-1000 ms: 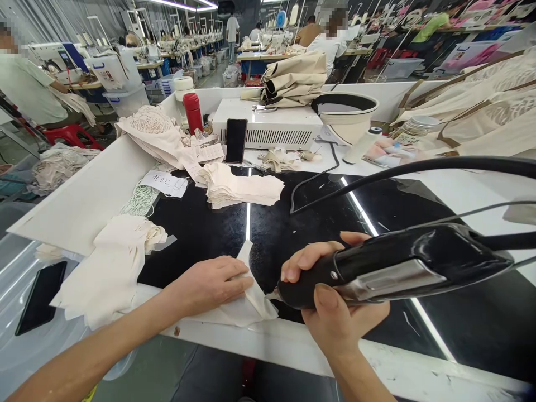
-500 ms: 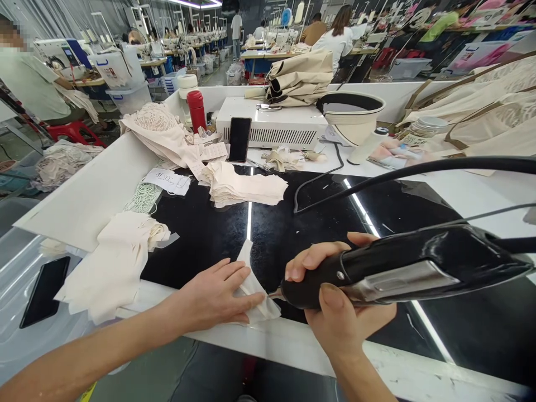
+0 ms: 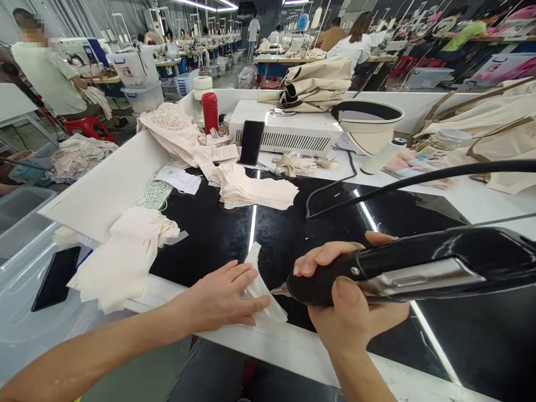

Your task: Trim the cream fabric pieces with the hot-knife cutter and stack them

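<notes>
My left hand [image 3: 226,296] lies with outstretched fingers on a narrow white fabric piece [image 3: 268,301], pressing it near the front edge of the black work surface [image 3: 201,240]. My right hand [image 3: 349,326] is wrapped round a black hand-held tool [image 3: 402,262] with a silver metal lever on its side, the thumb near the lever. The tool's thin metal tip [image 3: 281,290] points left at the fabric's right edge; whether it touches is unclear. Beyond the hands lies a stack of cream fabric pieces [image 3: 257,190]. More cream pieces [image 3: 121,257] hang over the left edge.
A thick black cable [image 3: 410,180] arches over the right side. At the back stand a red bottle [image 3: 210,111], a phone [image 3: 251,142], a white vented box [image 3: 288,128] and a cream bucket-shaped holder [image 3: 371,131]. Another phone [image 3: 56,278] lies at left. People sit at sewing machines beyond.
The camera view has turned slightly left, so the scene sits further right. Both hands keep nearly the same pose, the left on the fabric and the right round the tool.
</notes>
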### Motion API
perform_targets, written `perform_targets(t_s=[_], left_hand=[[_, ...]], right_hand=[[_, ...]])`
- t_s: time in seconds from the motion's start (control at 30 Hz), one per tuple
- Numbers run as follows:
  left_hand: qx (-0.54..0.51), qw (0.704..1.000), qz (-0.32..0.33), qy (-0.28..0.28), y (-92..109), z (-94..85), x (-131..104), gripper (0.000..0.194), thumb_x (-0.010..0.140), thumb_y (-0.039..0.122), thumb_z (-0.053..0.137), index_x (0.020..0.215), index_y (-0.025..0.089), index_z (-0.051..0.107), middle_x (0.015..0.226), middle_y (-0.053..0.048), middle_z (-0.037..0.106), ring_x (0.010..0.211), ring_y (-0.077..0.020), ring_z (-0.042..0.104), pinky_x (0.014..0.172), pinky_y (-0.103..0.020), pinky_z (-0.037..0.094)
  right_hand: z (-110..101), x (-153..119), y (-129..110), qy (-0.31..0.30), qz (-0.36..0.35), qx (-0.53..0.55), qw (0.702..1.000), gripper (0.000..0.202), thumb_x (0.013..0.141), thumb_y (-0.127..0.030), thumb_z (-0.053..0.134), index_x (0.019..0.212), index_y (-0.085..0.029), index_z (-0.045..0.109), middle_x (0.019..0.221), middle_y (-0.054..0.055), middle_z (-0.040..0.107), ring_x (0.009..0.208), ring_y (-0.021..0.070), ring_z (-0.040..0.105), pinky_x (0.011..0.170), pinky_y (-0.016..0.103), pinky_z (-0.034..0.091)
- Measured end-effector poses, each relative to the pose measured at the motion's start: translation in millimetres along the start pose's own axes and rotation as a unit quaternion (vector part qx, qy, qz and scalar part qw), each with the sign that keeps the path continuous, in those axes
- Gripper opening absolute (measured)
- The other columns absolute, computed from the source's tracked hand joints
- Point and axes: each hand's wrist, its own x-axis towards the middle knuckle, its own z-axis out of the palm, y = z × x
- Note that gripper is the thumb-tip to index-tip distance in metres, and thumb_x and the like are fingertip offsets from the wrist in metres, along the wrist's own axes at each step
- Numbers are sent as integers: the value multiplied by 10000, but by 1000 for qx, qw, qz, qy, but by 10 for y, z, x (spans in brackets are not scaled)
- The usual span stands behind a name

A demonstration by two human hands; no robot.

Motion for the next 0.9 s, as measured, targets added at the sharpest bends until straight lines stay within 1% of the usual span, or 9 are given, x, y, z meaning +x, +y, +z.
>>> perform_targets(t_s=[0.17,0.27,0.37,0.47,0.6,0.73,0.8,0.9], left_hand=[[-10,1000,-4,-7,4,14,-6,549,888,478,768,1342,244,570,1303,-180,574,1256,-332,587,1043,-521,528],[-8,1000,1,-18,2,16,-15,555,897,481,755,1353,230,565,1312,-203,564,1263,-354,587,1035,-549,529],[-3,999,2,-34,-1,1,-20,565,904,476,747,1375,232,553,1321,-208,555,1267,-355,584,1033,-564,528],[-1,999,0,-41,-3,-20,-15,550,902,466,752,1363,235,563,1324,-202,551,1284,-350,568,1037,-563,529],[-1,999,10,-47,-12,-32,2,545,900,451,762,1357,222,572,1306,-203,556,1292,-350,554,1041,-558,531],[7,999,16,-46,-24,-26,0,563,908,415,763,1390,208,557,1324,-219,539,1287,-361,554,1042,-561,531],[3,999,14,-45,-27,-24,-8,571,898,397,778,1393,214,559,1321,-212,537,1279,-367,559,1037,-570,534],[-7,999,6,-47,-32,-33,-22,567,891,387,786,1388,224,567,1341,-198,529,1284,-373,557,1041,-581,534]], right_hand=[[-5,-39,54,-27,-1,9,1000,432,854,-254,788,1236,-290,591,819,-17,649,580,162,614,533,334,542],[6,-58,62,-30,0,8,1000,410,885,-206,755,1245,-284,576,831,-14,652,588,156,631,539,327,558],[35,-51,67,-24,5,20,999,407,890,-232,765,1245,-275,570,832,-9,654,589,156,642,525,317,557],[71,-26,86,-13,-7,41,999,422,875,-267,790,1236,-265,571,833,-8,654,588,148,642,522,302,554],[109,-14,126,-16,-13,31,999,421,877,-260,777,1233,-273,552,837,-23,649,582,132,622,520,286,551],[124,-31,147,-24,-19,7,999,357,864,-156,726,1152,-276,552,843,-39,656,587,119,620,526,264,547],[126,-36,147,-22,-17,-8,1000,363,847,-100,700,1124,-275,545,847,-45,661,596,115,632,548,260,555],[127,-34,143,-19,-12,-13,1000,402,829,-75,685,1141,-274,527,848,-52,667,600,109,647,571,255,572]])
